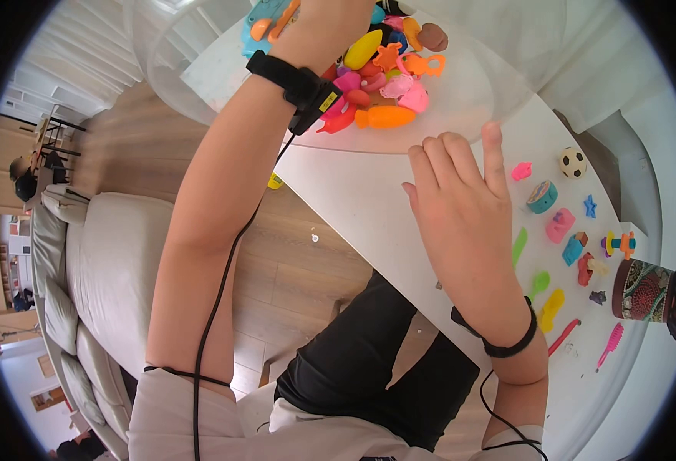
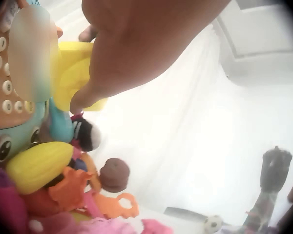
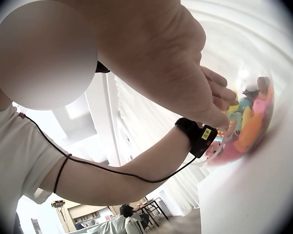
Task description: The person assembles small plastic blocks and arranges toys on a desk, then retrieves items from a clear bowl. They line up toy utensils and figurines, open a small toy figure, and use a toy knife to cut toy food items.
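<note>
My left hand [image 1: 336, 27] reaches into a large clear tub [image 1: 157, 77] at the top of the head view. In the left wrist view its fingers pinch a yellow plastic toy [image 2: 71, 73], partly hidden by the hand. Beside it is a toy phone [image 2: 19, 119] with white number buttons. Below lie a yellow corn-shaped toy [image 1: 363, 49], an orange carrot-shaped toy [image 1: 385, 117], a brown toy [image 2: 115, 174] and several pink and orange pieces. My right hand [image 1: 461, 219] is over the white table, its extended fingers near the tub's lower right edge, holding nothing.
Along the table's right side lie a small soccer ball [image 1: 573, 163], a blue star [image 1: 590, 206], a teal round toy [image 1: 541, 197], a green spoon [image 1: 539, 284], a red stick [image 1: 565, 336] and a pink hairbrush [image 1: 611, 346]. A patterned cup [image 1: 641, 290] is at the far right. A sofa [image 1: 123, 269] stands left.
</note>
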Demonstrator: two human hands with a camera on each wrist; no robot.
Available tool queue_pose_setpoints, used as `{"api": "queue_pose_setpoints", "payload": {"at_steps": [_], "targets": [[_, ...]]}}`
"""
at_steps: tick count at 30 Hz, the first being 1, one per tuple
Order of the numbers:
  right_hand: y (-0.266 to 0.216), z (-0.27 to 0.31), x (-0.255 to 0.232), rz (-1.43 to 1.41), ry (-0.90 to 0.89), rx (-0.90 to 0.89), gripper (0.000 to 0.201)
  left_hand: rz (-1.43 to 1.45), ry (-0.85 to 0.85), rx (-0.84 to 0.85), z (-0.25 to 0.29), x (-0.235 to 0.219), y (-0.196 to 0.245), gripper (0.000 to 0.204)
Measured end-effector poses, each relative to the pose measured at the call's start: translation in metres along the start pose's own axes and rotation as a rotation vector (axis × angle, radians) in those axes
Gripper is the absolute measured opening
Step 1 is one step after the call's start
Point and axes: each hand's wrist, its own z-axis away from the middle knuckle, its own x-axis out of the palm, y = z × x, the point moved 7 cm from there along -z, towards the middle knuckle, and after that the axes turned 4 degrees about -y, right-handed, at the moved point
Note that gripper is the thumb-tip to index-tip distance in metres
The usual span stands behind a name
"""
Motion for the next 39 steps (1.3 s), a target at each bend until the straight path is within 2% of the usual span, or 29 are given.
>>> {"api": "queue_pose_setpoints", "payload": {"at_steps": [2,4,5,7,8,9,10,14,16,17,19,20,22,26,28,29,31,34,38,39], "targets": [[-0.003,0.001,0.000,0.013,0.002,-0.006,0.041,-0.087,0.056,0.036,0.000,-0.004,0.002,0.019],[-0.006,0.002,0.001,0.023,0.008,-0.015,0.041,0.176,0.122,0.352,0.008,-0.013,0.018,0.021],[-0.008,0.002,0.001,0.032,0.015,-0.024,0.041,0.175,0.121,0.351,0.013,-0.030,0.022,0.021],[-0.007,0.002,0.001,0.021,0.012,-0.019,0.041,0.479,-0.231,0.474,0.028,-0.059,0.044,0.024],[-0.006,0.001,0.000,0.009,0.009,-0.013,0.042,0.477,-0.232,0.471,0.027,-0.044,0.045,0.024],[-0.004,0.001,0.000,0.010,0.011,-0.016,0.042,0.517,-0.369,0.372,0.023,-0.009,0.044,0.024],[-0.002,0.000,0.000,0.009,0.011,-0.012,0.042,0.556,-0.504,0.271,0.021,0.006,0.045,0.025],[0.003,-0.001,0.000,-0.005,0.035,-0.007,0.043,0.539,-0.376,0.271,0.024,0.011,0.039,0.020],[0.004,-0.001,-0.001,-0.031,0.045,-0.010,0.043,0.496,-0.092,0.525,0.031,0.009,0.040,0.017],[0.005,-0.001,-0.002,-0.056,0.053,-0.012,0.043,0.495,-0.091,0.525,0.034,0.017,0.039,0.017],[0.006,-0.001,-0.002,-0.067,0.048,-0.013,0.043,0.296,0.029,0.453,0.035,0.020,0.038,0.015],[0.007,-0.001,-0.002,-0.076,0.043,-0.014,0.043,0.296,0.029,0.456,0.033,0.018,0.041,0.015],[0.006,0.000,-0.002,-0.091,0.046,-0.014,0.043,0.305,-0.189,0.352,0.027,0.032,0.044,0.015],[0.003,-0.001,0.000,-0.049,0.006,-0.021,0.043,0.132,-0.203,0.458,0.027,0.035,0.045,0.017],[-0.001,0.001,0.001,-0.045,0.021,-0.024,0.043,0.066,0.066,0.537,0.028,0.012,0.042,0.024],[-0.003,0.002,0.001,-0.041,0.034,-0.029,0.043,0.067,0.066,0.537,0.029,0.008,0.040,0.024],[-0.004,0.003,0.002,-0.028,0.027,-0.029,0.043,0.203,-0.119,0.531,0.029,0.010,0.040,0.030],[-0.005,0.002,0.000,-0.021,0.022,-0.027,0.043,0.264,-0.225,0.578,0.028,0.007,0.046,0.031],[-0.002,0.000,-0.001,-0.031,0.019,-0.022,0.043,0.236,-0.290,0.506,0.024,0.016,0.046,0.028],[-0.001,0.000,-0.001,-0.029,0.018,-0.022,0.043,0.197,-0.207,0.550,0.026,0.016,0.047,0.026]]}}
